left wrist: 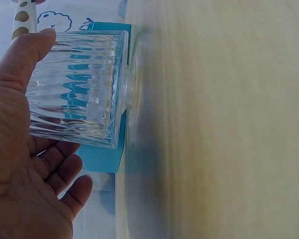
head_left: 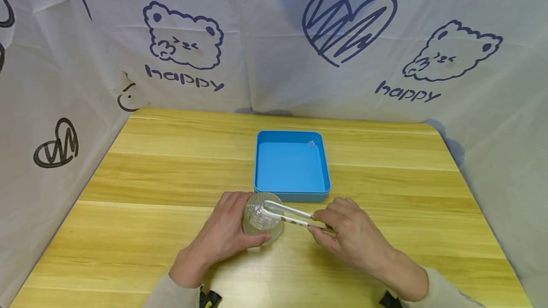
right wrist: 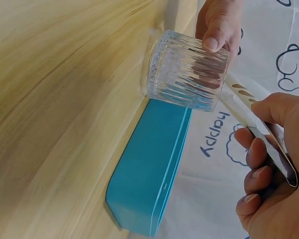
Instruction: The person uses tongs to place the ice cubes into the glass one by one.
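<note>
A ribbed clear glass [head_left: 252, 232] stands on the table just in front of a blue box, and my left hand [head_left: 227, 225] holds it around its side. In the left wrist view the thumb lies along the near side of the glass [left wrist: 79, 94] and the fingers curl behind it. My right hand [head_left: 353, 232] grips white tongs [head_left: 295, 212] with gold spots, between thumb and fingers. The tongs' tips reach inside the mouth of the glass. Clear pieces [head_left: 261, 221] show in the glass; whether the tips touch one, I cannot tell.
The open blue box [head_left: 292, 168] sits beyond the glass, with one small clear piece [head_left: 311, 144] in its far right corner. A wooden table [head_left: 150, 179] lies under everything. White cloth [head_left: 265, 37] with drawings hangs behind and at both sides.
</note>
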Demonstrator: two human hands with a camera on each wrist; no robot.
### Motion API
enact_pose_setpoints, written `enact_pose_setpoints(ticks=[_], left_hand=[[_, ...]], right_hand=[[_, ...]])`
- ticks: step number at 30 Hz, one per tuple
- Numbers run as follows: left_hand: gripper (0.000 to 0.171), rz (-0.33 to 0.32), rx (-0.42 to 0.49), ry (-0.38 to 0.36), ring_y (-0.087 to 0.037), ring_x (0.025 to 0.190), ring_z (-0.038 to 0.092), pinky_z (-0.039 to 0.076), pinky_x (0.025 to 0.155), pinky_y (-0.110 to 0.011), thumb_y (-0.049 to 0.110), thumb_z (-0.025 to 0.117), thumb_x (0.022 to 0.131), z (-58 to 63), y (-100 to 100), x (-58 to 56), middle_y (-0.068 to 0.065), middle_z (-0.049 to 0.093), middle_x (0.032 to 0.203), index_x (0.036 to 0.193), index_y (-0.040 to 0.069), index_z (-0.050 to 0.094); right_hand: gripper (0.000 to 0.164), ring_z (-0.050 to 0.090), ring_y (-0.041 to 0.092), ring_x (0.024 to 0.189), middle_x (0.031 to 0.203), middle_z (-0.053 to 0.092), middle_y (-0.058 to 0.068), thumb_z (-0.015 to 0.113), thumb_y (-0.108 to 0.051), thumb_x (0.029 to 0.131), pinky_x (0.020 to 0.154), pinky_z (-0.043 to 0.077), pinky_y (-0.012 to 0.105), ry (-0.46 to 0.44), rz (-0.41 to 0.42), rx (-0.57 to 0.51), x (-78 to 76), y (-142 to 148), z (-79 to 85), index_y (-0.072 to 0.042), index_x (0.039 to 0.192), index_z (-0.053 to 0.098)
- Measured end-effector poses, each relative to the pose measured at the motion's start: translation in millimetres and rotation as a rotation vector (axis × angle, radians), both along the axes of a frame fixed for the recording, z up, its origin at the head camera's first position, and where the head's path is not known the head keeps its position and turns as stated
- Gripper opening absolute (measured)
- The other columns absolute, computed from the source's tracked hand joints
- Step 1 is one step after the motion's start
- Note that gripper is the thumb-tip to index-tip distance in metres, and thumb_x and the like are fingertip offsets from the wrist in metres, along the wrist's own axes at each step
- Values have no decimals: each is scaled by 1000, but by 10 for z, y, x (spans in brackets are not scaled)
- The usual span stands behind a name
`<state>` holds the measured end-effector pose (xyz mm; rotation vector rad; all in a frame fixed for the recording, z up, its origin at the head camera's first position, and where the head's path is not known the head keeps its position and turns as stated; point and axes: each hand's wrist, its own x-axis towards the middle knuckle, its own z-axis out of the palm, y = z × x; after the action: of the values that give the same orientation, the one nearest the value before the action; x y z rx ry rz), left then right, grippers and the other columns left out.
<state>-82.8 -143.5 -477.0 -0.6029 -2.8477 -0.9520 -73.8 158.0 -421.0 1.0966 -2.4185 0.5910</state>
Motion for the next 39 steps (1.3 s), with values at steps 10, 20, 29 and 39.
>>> enact_pose_setpoints(ticks=[10,20,29,39], left_hand=[[89,-3,-4,12,-25,123,54,51,106,-46,53,94,70,-11,7,-8,-3,65,129,140,11,60],[90,4,4,-6,-24,123,54,51,106,-47,52,95,69,6,9,1,-3,65,128,141,11,59],[92,0,2,-7,-25,123,54,52,106,-48,52,95,68,13,20,7,-5,65,128,141,10,59],[95,-4,35,-1,-28,129,52,40,116,-56,48,95,67,30,47,11,-6,63,137,145,12,56]], right_hand=[[24,47,4,73,74,57,-12,74,-34,99,67,47,27,-36,-45,17,1,18,-13,-11,93,78],[16,50,8,69,72,62,-5,84,-19,89,61,45,27,-40,-176,13,-185,95,88,-5,94,78],[24,59,23,71,82,73,12,81,-19,92,62,51,37,-111,-344,53,-482,251,68,3,102,78],[21,56,28,65,68,63,9,75,-18,95,61,49,45,-69,-410,104,-846,357,70,3,89,74]])
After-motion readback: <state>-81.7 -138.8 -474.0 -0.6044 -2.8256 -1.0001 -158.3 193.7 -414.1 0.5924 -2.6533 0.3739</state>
